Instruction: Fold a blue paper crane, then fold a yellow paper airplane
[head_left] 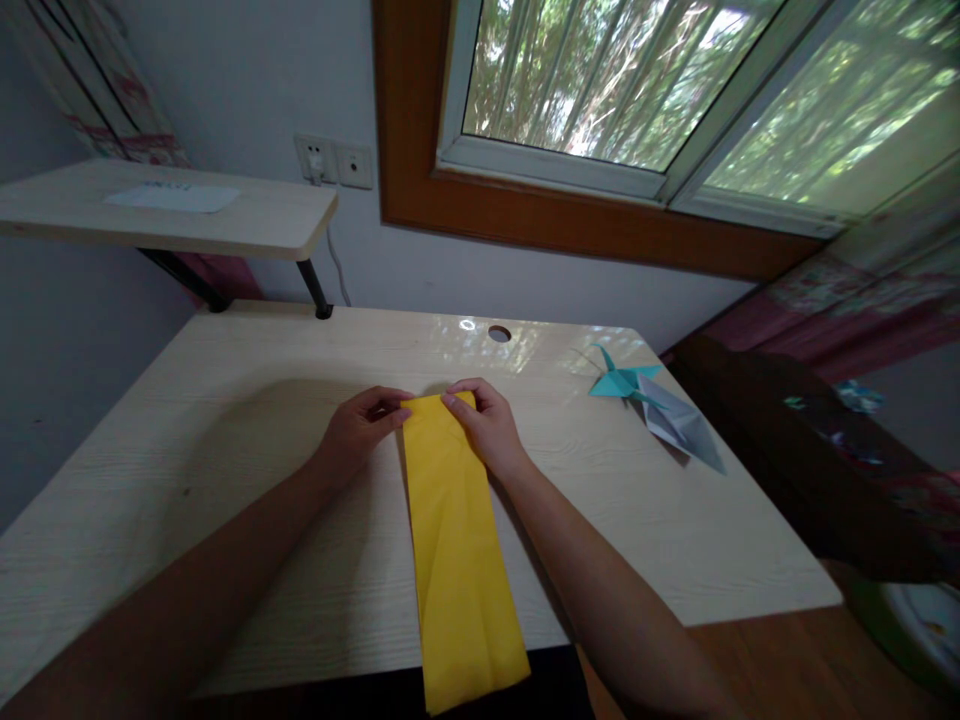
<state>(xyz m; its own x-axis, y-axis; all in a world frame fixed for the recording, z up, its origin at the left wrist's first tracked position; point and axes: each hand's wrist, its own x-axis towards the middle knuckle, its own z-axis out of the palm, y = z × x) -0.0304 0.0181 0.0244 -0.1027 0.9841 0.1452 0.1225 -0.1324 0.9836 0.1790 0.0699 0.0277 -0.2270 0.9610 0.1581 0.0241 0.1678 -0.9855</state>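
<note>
A long folded strip of yellow paper runs from the middle of the desk toward me, its near end reaching past the desk's front edge. Faint crease lines cross its surface. My left hand pinches the far left corner between thumb and fingers. At the far right corner, my right hand grips the paper with the thumb on top and the fingers behind the edge.
A teal folded-paper crane and a grey-white paper boat lie at the desk's right. A raised shelf with a paper sheet stands at back left. Behind the pale desk are a wall socket and a window.
</note>
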